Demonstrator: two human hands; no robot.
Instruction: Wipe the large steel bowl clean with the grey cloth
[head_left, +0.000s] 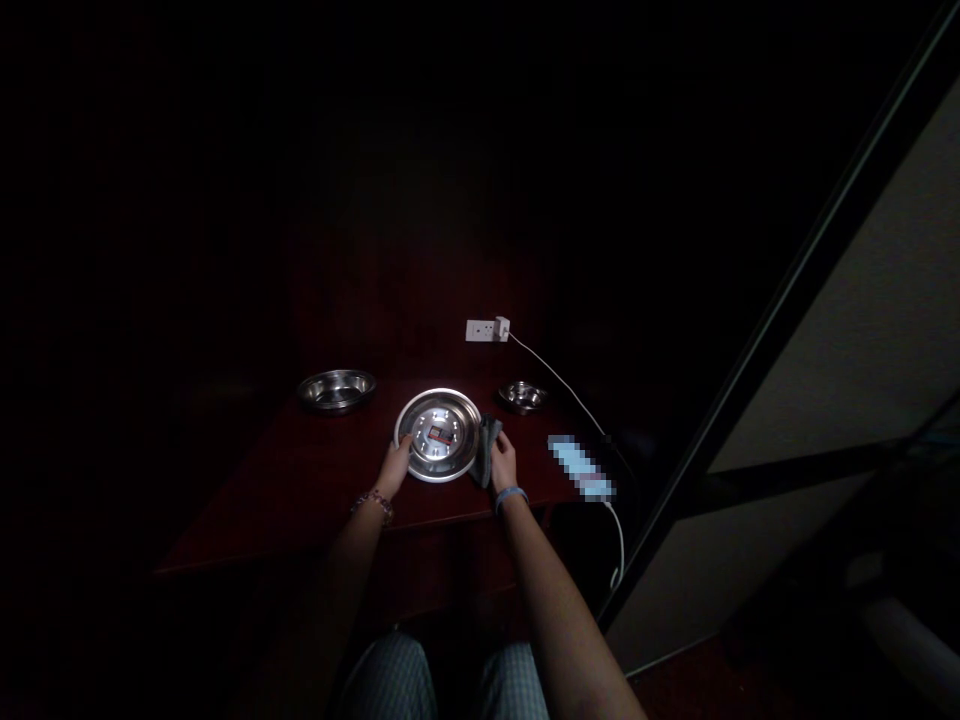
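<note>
Work in hand looks like wiping a round steel plate, prob. mid-job. L hand pinches its near-left rim: thumb on top, other fingers hidden, prob. underneath. R hand has its fingers closed on a folded gray cloth, which is up against the plate's right rim. Plate is in front of the person, over the near-middle of the red counter; can't tell if it's lifted or resting.

Done so far: plate gripped, cloth at the rim. Label is on in the plate's center. How much of the surface has been wiped, can't tell; too dark for smudges.

Left, if the others count: shallow steel dish at back left & small steel bowl at back right, both apart from the hands. Nothing shows whether either's been wiped, so can't call the job finished.
</note>
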